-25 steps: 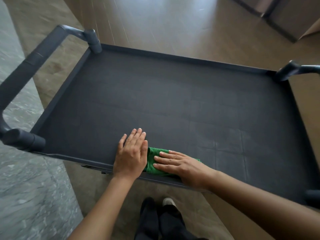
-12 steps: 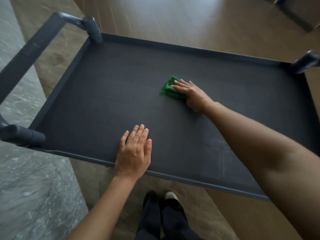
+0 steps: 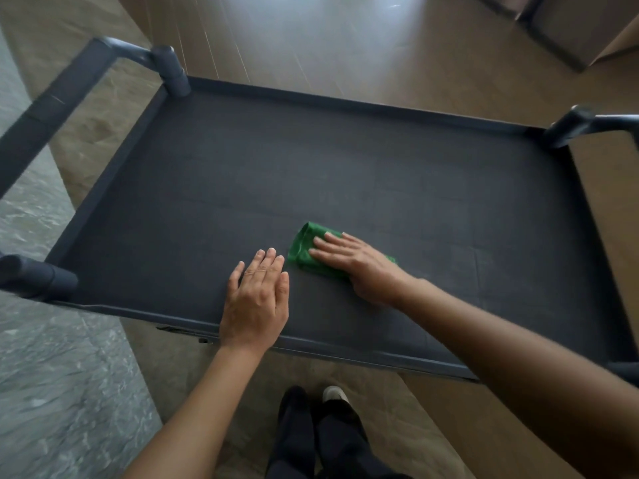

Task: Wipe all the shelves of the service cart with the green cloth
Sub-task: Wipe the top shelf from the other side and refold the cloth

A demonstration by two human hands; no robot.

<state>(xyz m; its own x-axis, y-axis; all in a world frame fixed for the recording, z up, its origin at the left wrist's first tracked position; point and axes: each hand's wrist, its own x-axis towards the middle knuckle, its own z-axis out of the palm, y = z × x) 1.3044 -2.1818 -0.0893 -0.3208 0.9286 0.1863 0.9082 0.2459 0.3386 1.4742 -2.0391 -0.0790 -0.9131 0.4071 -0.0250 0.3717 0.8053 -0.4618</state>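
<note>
Plainly, the green cloth (image 3: 306, 250) is bunched into a thick fold, not spread flat, and that is where trouble could start. A wad this narrow cleans only a thin strip per pass, so bands of the top shelf (image 3: 311, 160) may go unwiped, most likely along the raised rim (image 3: 345, 105) and in the corners. Nothing pinches the cloth either. The right hand (image 3: 359, 267) lies on it with fingers straight and flat, holding it by downward pressure alone, so a quick stroke could roll it up or let it slide out from under the palm.

The cloth sits on the shelf at about 5 o'clock from the shelf's centre. Its near part is under the right hand's fingers, and its free fold sticks out at roughly 10 o'clock from the knuckles. The left hand (image 3: 256, 302) rests flat and spread on the bare shelf at about 8 o'clock from the cloth, just beside it and not touching. It looks like a brace, and if it lifts, a hard push might shift the cart. No lower shelf is in view, so one could easily be missed.
</note>
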